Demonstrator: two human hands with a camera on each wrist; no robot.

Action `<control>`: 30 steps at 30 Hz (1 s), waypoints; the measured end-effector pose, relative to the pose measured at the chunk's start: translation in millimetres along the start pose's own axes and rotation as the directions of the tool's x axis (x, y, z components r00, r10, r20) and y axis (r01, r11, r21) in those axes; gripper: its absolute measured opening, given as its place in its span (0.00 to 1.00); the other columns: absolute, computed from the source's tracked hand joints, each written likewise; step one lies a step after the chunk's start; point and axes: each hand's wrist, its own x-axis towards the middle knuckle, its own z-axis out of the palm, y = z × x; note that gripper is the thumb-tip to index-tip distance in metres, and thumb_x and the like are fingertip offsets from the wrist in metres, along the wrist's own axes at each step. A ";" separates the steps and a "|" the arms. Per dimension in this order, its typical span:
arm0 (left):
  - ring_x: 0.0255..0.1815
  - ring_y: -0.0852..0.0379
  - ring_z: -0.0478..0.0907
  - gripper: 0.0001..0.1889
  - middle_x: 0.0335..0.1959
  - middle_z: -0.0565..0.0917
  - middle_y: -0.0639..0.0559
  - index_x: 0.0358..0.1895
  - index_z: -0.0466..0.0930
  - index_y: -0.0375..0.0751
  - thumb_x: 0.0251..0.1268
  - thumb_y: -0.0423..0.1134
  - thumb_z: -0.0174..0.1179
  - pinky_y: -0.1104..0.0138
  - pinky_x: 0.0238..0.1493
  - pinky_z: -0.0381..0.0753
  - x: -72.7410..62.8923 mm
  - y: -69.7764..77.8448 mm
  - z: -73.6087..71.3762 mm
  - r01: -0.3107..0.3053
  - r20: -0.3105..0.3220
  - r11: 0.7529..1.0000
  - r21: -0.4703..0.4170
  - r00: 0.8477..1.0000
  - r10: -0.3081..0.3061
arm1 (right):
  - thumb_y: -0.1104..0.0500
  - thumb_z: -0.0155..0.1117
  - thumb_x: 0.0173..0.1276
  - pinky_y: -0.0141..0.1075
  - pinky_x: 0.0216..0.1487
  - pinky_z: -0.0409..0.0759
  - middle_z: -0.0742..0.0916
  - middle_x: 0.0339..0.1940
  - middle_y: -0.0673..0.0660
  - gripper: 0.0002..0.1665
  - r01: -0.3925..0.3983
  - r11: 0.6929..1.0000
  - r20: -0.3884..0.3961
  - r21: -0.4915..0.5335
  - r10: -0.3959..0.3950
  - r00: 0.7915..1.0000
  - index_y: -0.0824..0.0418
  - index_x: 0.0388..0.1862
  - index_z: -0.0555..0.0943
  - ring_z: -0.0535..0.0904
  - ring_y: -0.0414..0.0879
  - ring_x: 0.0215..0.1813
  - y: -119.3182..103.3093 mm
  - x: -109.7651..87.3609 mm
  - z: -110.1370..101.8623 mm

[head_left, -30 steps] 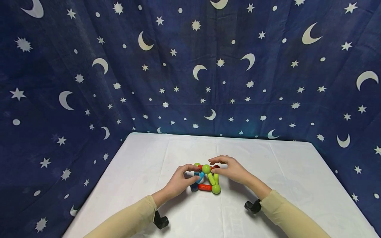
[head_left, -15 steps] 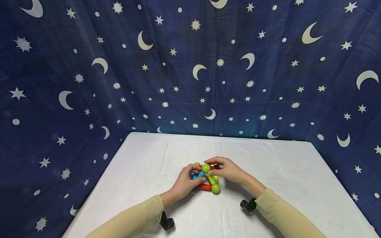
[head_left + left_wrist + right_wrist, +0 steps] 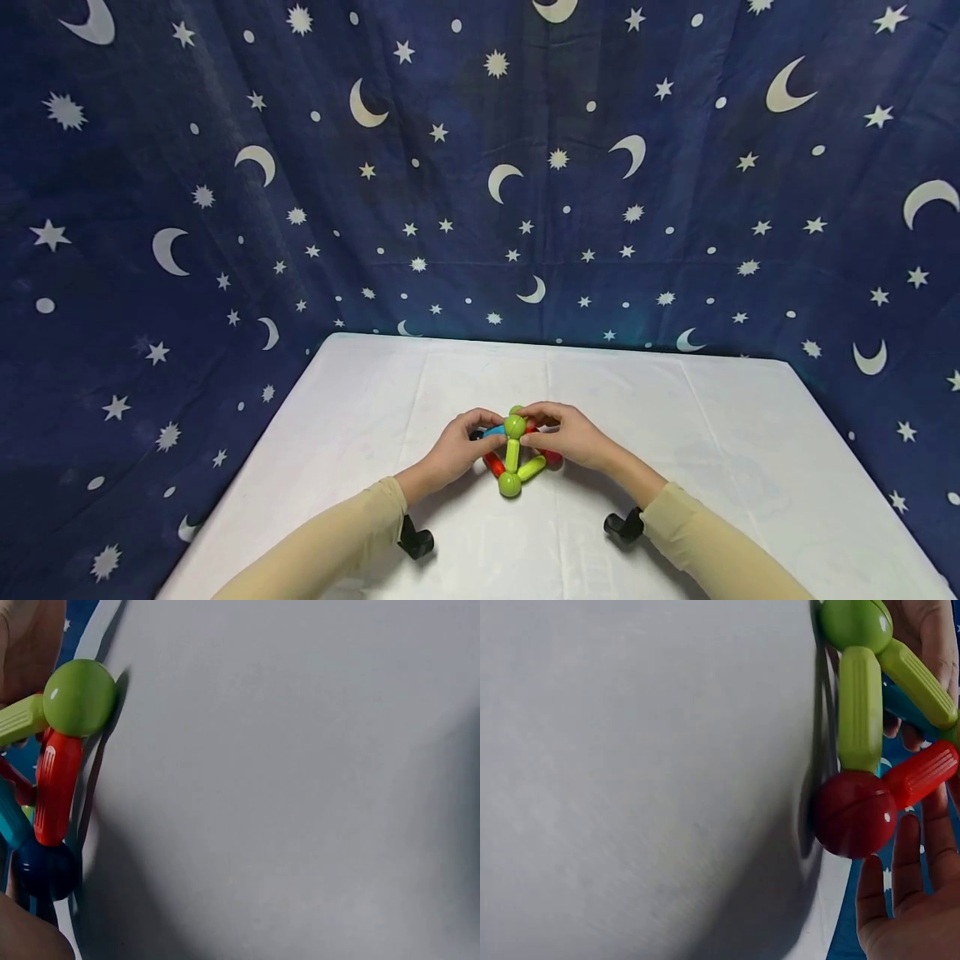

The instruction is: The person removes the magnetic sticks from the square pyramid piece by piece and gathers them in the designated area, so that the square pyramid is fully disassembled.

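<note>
A frame of magnetic building sticks and balls stands on the table between both hands. Its green top ball (image 3: 514,426) sits above a yellow-green stick (image 3: 512,456) leading down to a green front ball (image 3: 510,485). My left hand (image 3: 453,446) pinches the frame near the top at a blue stick (image 3: 494,431). Opposite it, my right hand (image 3: 581,433) holds the frame by its upper red stick (image 3: 922,774), the lower fingers spread. A dark blue ball (image 3: 46,868) ends the front red stick (image 3: 58,787); a dark red ball (image 3: 855,814) marks the right corner.
White cloth covers the table (image 3: 645,392) around the frame. Behind and left hangs a dark blue curtain (image 3: 450,192) with moons and stars. Black wrist-worn mounts (image 3: 625,527) protrude below both sleeves, close over the cloth.
The frame has turned between the hands: its green front ball has swung left, and the dark red ball has come forward at right. The left hand first closed in on the frame.
</note>
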 end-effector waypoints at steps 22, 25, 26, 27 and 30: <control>0.51 0.53 0.78 0.13 0.49 0.85 0.55 0.54 0.84 0.46 0.70 0.44 0.68 0.59 0.56 0.75 1.5 -2.2 2.5 0.055 0.001 0.996 -0.074 0.998 -0.055 | 0.51 0.74 0.68 0.36 0.53 0.78 0.85 0.55 0.53 0.28 -0.001 0.997 -0.040 0.080 0.005 0.999 0.54 0.66 0.81 0.78 0.52 0.53 -1.0 -2.9 8.2; 0.52 0.53 0.78 0.13 0.49 0.85 0.55 0.53 0.85 0.48 0.69 0.45 0.69 0.57 0.57 0.75 1.5 -1.8 2.0 0.057 0.006 0.995 -0.078 0.998 -0.057 | 0.50 0.74 0.68 0.38 0.54 0.78 0.85 0.54 0.53 0.28 -0.010 0.997 -0.042 0.071 0.013 0.999 0.54 0.65 0.82 0.79 0.52 0.53 0.9 -1.9 7.7; 0.52 0.53 0.78 0.14 0.49 0.85 0.56 0.53 0.85 0.50 0.68 0.46 0.69 0.57 0.58 0.74 3.1 -6.0 1.5 0.058 0.011 0.995 -0.082 0.998 -0.057 | 0.49 0.75 0.68 0.37 0.53 0.78 0.85 0.54 0.52 0.28 -0.007 0.997 -0.043 0.072 0.010 0.999 0.52 0.65 0.82 0.79 0.51 0.53 4.3 -1.1 7.7; 0.53 0.53 0.78 0.14 0.49 0.85 0.56 0.53 0.85 0.50 0.68 0.46 0.69 0.57 0.58 0.74 3.1 -6.1 1.4 0.058 0.012 0.995 -0.085 0.998 -0.057 | 0.49 0.75 0.67 0.37 0.53 0.78 0.85 0.54 0.52 0.28 -0.007 0.998 -0.043 0.070 0.010 0.999 0.52 0.65 0.82 0.79 0.51 0.52 5.2 -0.7 7.6; 0.53 0.53 0.78 0.14 0.49 0.85 0.56 0.53 0.85 0.50 0.68 0.47 0.69 0.56 0.59 0.74 3.3 -6.5 1.3 0.060 0.016 0.994 -0.092 0.998 -0.058 | 0.49 0.75 0.68 0.37 0.52 0.79 0.85 0.53 0.53 0.27 -0.004 0.997 -0.046 0.074 0.007 0.999 0.53 0.64 0.82 0.79 0.51 0.51 5.4 -0.7 7.6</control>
